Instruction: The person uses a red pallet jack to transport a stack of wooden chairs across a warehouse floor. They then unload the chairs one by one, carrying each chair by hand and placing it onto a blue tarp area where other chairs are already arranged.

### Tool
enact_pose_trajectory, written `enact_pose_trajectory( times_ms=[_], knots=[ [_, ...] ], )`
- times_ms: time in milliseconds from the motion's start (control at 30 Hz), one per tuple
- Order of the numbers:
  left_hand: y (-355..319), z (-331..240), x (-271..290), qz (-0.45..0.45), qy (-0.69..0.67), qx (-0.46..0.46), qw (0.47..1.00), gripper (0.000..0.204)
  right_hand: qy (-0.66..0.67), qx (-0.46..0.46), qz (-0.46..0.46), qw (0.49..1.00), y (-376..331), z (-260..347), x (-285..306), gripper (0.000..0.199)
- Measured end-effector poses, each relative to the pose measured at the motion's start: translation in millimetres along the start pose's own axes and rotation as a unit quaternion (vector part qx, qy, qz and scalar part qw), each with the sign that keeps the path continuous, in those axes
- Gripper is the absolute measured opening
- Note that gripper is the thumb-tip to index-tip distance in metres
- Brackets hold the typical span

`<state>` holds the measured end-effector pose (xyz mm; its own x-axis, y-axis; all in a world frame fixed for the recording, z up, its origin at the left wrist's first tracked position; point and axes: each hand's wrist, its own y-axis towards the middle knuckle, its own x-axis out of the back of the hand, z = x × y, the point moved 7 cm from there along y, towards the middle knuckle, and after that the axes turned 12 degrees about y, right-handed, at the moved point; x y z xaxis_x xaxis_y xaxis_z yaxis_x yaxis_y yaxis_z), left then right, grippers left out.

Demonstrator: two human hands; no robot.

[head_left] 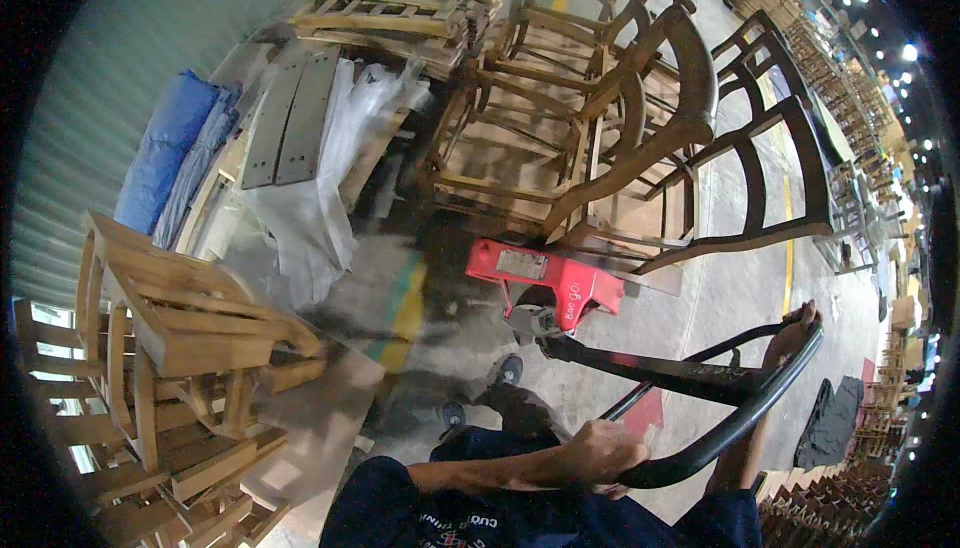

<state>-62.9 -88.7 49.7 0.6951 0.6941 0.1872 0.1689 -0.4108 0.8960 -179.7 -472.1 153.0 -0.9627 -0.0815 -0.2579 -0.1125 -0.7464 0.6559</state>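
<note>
My left hand (606, 454) is closed around the near end of the black loop handle (690, 456) of a pallet jack. Higher up and to the right, my right hand (790, 338) is wrapped round the far end of the same loop. From the loop a dark shaft (660, 368) runs to the red pallet jack body (545, 283). Just beyond that body stand brown wooden chair frames (690, 73) with curved backs, close together. What lies beneath them is mostly hidden.
Wooden frames (200, 328) are piled at the left. Behind them lie a folded blue tarp (170, 148) and dark flat panels (295, 118) with clear plastic wrap (365, 108). Stacked wooden slats (390, 8) stand at the back. A dark cloth (830, 418) lies at the right.
</note>
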Motion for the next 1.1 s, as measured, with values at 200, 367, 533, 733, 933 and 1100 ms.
enact_pose_trajectory(
  times_ms=[200, 367, 533, 733, 933, 1100],
  knots=[
    [34, 9, 79, -0.056, 0.099, 0.039, 0.993, 0.031, 0.039, -0.001, 0.015, 0.999, 24, 6, -84, 0.034],
    [55, 25, 120, -0.112, 0.156, 0.093, 0.977, 0.027, 0.084, 0.037, 0.009, 0.996, 27, -8, -132, 0.033],
    [71, 38, 147, -0.210, 0.209, 0.060, 0.953, 0.022, 0.124, 0.077, 0.001, 0.989, 33, -14, -157, 0.031],
    [104, 62, 155, -0.192, 0.175, 0.029, 0.965, 0.015, 0.076, 0.091, 0.018, 0.993, 49, -15, -191, 0.034],
    [118, 95, 180, -0.203, 0.189, 0.023, 0.961, 0.018, 0.053, 0.081, -0.028, 0.995, 56, -39, -205, 0.033],
    [144, 136, 204, -0.172, 0.186, 0.091, 0.963, 0.028, 0.134, 0.092, -0.001, 0.987, 69, -49, -237, 0.025]
  ],
)
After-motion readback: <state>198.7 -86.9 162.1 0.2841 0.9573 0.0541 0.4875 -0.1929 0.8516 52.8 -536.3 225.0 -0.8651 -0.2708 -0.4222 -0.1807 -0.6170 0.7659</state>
